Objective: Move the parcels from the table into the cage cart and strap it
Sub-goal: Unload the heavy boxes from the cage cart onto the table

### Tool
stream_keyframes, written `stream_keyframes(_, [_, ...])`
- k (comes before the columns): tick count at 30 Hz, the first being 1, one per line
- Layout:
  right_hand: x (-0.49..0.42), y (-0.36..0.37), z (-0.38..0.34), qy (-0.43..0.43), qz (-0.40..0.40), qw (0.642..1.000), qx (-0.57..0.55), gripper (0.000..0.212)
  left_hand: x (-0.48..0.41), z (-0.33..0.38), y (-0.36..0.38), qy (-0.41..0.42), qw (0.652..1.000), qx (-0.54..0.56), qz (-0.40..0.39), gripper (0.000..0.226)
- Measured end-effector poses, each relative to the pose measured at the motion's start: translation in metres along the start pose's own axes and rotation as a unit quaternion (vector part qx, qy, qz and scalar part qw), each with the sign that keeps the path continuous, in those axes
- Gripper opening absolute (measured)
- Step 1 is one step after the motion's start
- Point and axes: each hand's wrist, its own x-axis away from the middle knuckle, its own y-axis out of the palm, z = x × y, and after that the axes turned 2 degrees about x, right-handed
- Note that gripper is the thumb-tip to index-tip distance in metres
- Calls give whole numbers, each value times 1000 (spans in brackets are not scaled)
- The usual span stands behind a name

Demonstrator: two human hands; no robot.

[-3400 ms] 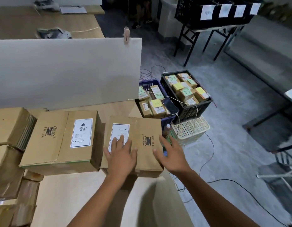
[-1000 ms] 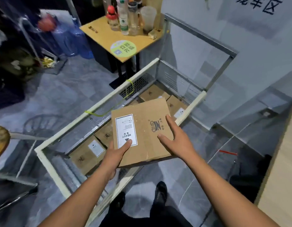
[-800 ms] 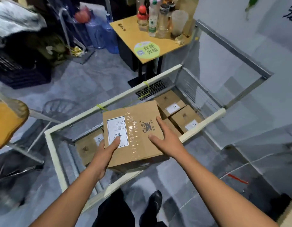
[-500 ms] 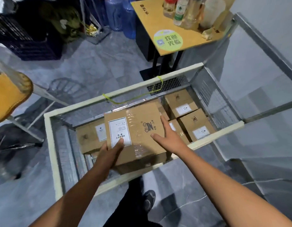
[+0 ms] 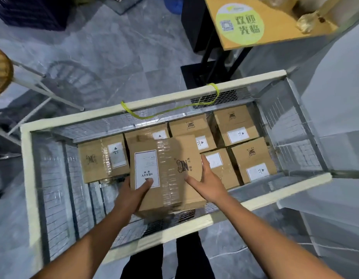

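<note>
Parcel [image 5: 164, 174], labelled HEAVY, is held over the open cage cart [image 5: 27, 158], above the boxes [image 5: 243, 125] already packed inside. It is clamped between the left hand [image 5: 132, 194] at its near-left corner and the right hand [image 5: 206, 180], whose fingers [image 5: 204, 164] are spread along its right edge.

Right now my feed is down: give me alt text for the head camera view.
Both hands, left hand and right hand, hold a taped cardboard parcel labelled HEAVY over the open cage cart. Six similar parcels already lie on the cart floor, mostly toward the right, with bare floor at the near left. A yellow-green strap hangs loosely along the far rail.
</note>
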Motion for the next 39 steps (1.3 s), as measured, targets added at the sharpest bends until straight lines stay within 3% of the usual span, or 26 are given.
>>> stream_keyframes(4, [-57, 20, 43, -15, -29, 998, 53, 111, -56, -26, 16, -27, 1000, 8, 2, 87])
stream_keyframes(8, [-108, 39, 85, -14, -82, 991, 103, 104, -101, -59, 38, 7, 1000, -6, 23, 86])
stream_keyframes(12, [-134, 49, 128, -25, -127, 979, 158, 118, -119, -102, 61, 33, 997, -58, 46, 91])
stream_keyframes(18, [-138, 57, 175, -17, -92, 990, 109, 112, -127, -149, 66, 37, 997, -48, 45, 86])
stream_keyframes(22, [-156, 76, 178, -29, -120, 980, 154, 123, -155, -164, 72, -12, 997, -33, 65, 83])
stream_keyframes(25, [-170, 82, 188, -33, -136, 970, 199, 128, -181, -179, 82, -2, 998, -36, 50, 79])
stream_keyframes(29, [-188, 87, 211, -37, -128, 961, 243, 123, -213, -199, 98, -26, 998, -31, 52, 93])
stream_keyframes(32, [-200, 99, 225, -85, -107, 929, 343, 117, -232, -214, 107, -25, 997, -34, 60, 90])
stream_keyframes(37, [-208, 122, 230, -139, -93, 846, 507, 117, -250, -234, 102, -25, 994, -44, 97, 83])
stream_keyframes(39, [-208, 125, 231, -140, -71, 834, 529, 116, -252, -237, 100, -27, 994, -47, 100, 79])
